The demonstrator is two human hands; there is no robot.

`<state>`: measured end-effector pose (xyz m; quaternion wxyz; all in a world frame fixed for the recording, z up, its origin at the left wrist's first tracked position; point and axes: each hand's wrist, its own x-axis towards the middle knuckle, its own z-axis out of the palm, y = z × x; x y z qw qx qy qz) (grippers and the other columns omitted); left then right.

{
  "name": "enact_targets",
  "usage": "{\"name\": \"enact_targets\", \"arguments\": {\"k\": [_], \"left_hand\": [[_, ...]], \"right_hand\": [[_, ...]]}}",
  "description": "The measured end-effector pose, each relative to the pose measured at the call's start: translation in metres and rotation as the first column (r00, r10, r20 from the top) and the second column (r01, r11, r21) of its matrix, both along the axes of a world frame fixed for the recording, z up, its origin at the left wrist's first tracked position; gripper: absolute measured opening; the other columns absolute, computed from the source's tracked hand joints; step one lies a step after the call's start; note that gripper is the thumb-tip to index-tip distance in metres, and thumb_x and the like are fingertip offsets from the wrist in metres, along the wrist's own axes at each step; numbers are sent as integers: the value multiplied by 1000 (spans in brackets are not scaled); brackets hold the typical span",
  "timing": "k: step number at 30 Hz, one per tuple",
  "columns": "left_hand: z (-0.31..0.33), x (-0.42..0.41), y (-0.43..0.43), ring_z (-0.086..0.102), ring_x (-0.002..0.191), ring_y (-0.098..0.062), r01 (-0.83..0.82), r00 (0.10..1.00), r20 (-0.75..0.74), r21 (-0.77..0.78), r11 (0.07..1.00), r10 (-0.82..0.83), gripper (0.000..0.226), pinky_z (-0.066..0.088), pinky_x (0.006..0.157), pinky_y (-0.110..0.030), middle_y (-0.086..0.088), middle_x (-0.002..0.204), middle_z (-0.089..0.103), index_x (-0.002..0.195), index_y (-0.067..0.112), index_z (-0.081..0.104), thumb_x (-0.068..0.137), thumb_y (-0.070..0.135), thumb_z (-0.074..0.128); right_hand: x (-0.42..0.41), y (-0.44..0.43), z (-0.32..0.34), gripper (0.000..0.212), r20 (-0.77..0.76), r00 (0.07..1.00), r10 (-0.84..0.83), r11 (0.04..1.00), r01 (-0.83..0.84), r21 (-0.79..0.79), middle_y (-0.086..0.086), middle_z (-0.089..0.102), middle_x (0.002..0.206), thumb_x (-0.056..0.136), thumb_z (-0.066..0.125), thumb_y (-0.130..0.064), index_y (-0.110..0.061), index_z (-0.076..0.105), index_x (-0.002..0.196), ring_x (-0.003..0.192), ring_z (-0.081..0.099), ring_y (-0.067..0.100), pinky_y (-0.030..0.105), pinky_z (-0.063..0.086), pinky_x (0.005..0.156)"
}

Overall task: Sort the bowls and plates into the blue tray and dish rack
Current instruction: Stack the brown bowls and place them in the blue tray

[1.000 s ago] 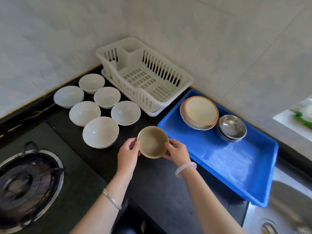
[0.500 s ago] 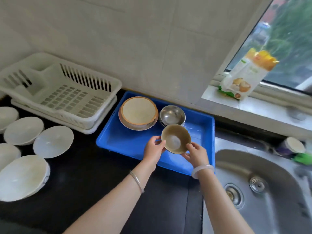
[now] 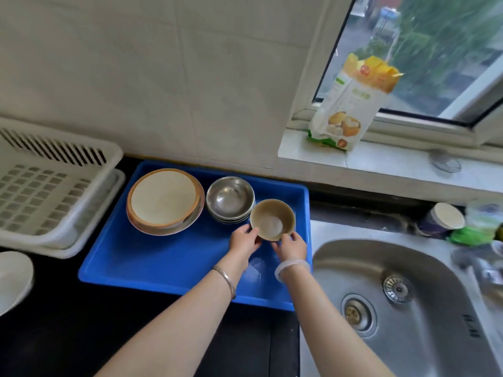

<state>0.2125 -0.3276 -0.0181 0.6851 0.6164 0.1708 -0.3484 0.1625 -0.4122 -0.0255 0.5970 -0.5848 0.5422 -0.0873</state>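
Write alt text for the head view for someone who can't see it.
The left hand and right hand hold a tan bowl at the right end of a blue tray, next to stacked steel bowls and a stack of plates. A white dish rack stands left of the tray, a steel sink right of it.

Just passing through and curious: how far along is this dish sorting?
Done: stacked plates and steel bowls sit in the blue tray. In hand: left hand and right hand hold a tan bowl at the tray's right end, beside the steel bowls. Left: the dish rack, where visible, holds nothing, and a white bowl sits on the counter.
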Motion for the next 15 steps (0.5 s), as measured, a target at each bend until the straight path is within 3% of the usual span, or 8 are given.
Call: {"name": "enact_targets", "arguments": {"k": [4, 6, 8, 11, 15], "left_hand": [[-13, 3, -15, 47, 88, -21, 26, 999, 20, 35, 999, -26, 10, 46, 74, -27, -15, 93, 53, 93, 3, 55, 93, 8, 46], [-17, 3, -22, 44, 78, -19, 38, 999, 25, 69, 997, -40, 11, 40, 69, -27, -12, 90, 51, 90, 7, 55, 94, 12, 46], [-19, 3, -28, 39, 68, -15, 36, 999, 13, 88, 995, -37, 15, 35, 61, -25, -11, 87, 48, 85, 11, 55, 95, 13, 44], [-24, 6, -34, 41, 71, -16, 20, 999, 24, 107, 994, -22, 20, 36, 62, -26, -11, 84, 49, 78, 16, 57, 94, 14, 45], [-25, 9, -39, 48, 86, -19, 5, 998, 59, 127, 992, -13, 19, 43, 80, -33, -9, 90, 59, 77, 17, 58, 93, 13, 47]], "right_hand": [[12, -9, -5, 38, -34, 999, -20, 1000, 20, 5, 17, 62, 116, 88, 51, 2, 0, 52, 127, 62, 50, 13, 1, 33, 38], [18, -12, -5, 39, -52, 998, -22, 1000, 23, 21, 15, 63, 120, 88, 52, -2, -5, 53, 127, 86, 58, 23, 13, 46, 64], [23, -15, -9, 40, -41, 998, -49, 997, 51, 59, 14, 64, 119, 87, 52, -3, -8, 54, 126, 105, 59, 29, 33, 47, 84], [28, -18, -15, 40, -40, 997, -63, 995, 66, 71, 13, 66, 116, 86, 52, -3, -10, 55, 126, 105, 60, 28, 33, 45, 79], [32, -23, -18, 35, -31, 996, -84, 993, 86, 83, 13, 66, 115, 89, 50, -5, -8, 57, 123, 85, 57, 20, 27, 41, 70]]}}
